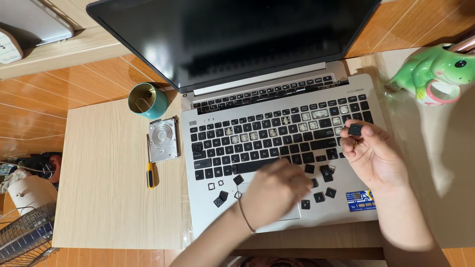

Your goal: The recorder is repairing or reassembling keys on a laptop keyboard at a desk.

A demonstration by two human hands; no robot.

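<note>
A black keycap [355, 129] is pinched between the fingertips of the right hand [376, 155], held up just over the right edge of the laptop keyboard [277, 136], so that hand is closed on it, no doubt there. The left hand [274, 190] is blurred over the palm rest just below the keyboard, fingers curled down; whether anything is gripped can't be told tbh. Loose keycaps [319, 197] are scattered on the palm rest right beside the left hand, so that hand is the nearer one to them. Bare key sockets [242, 137] are seen in the keyboard's upper rows, up and left of the pinched cap. Left of the keyboard, a hard drive [163, 139] and a yellow screwdriver [150, 174] are laid on the table.
</note>
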